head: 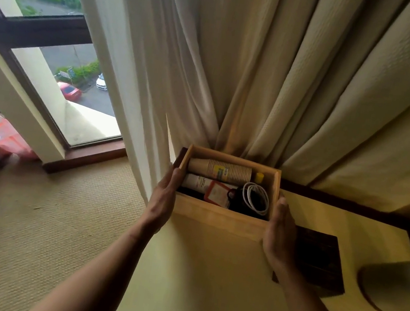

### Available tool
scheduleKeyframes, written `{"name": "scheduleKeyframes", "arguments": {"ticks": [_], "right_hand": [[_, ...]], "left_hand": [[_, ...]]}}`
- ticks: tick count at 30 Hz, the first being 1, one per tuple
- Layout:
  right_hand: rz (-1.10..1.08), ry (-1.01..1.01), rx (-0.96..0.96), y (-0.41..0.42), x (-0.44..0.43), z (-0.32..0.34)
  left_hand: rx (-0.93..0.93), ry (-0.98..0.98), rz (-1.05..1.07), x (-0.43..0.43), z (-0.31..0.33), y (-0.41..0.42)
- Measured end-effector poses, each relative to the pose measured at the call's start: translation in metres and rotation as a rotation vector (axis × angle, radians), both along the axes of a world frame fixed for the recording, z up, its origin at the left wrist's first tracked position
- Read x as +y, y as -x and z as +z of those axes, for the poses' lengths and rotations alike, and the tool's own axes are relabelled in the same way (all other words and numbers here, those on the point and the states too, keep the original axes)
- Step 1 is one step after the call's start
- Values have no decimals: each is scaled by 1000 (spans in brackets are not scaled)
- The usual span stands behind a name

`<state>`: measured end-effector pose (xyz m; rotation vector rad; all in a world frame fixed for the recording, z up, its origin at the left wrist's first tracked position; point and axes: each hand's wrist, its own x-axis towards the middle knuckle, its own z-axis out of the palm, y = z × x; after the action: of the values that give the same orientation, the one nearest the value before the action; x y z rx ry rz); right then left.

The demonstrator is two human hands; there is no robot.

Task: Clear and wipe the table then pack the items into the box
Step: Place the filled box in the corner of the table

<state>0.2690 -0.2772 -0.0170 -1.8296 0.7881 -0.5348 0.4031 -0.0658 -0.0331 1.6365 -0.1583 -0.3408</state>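
Table (217, 281) cream, box (217, 216) far corner by curtain (268, 70); carpet (22, 219), window (58, 66) L.

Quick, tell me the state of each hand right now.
Left hand: open, fingers straight against the left side of the wooden box.
Right hand: open, fingers straight against the box's right side.

Single view, head-worn, wide-angle. Faces forward and steeply down across table (217, 281) toward its far left corner. Close range: forearms enter from bottom edge. Left hand (162, 197) and right hand (279, 234) flank box (217, 216) just below frame centre. Curtain (268, 70) fills upper half. Window (51, 59) and carpet (22, 219) occupy left side. Straight lines bow near frame edges.
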Motion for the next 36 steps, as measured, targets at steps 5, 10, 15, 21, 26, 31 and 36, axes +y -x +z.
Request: {"name": "scheduleKeyframes", "arguments": {"ticks": [5, 10, 15, 21, 26, 31, 36], "right_hand": [[-56, 424, 66, 74, -10, 5], [91, 797, 592, 123, -41, -35], [152, 773, 659, 110, -66, -35], [253, 723, 676, 70, -84, -25], [305, 699, 679, 53, -82, -24], [322, 707, 638, 51, -80, -28], [350, 705, 634, 50, -78, -30]], "left_hand": [[-158, -341, 394, 10, -9, 61], [-467, -653, 36, -22, -42, 161], [-534, -949, -345, -54, -76, 195], [-566, -1076, -389, -63, -86, 199], [-563, -1082, -363, -64, -89, 201], [-554, -1098, -375, -68, -85, 202], [-546, -1092, -370, -68, -86, 201]]}}
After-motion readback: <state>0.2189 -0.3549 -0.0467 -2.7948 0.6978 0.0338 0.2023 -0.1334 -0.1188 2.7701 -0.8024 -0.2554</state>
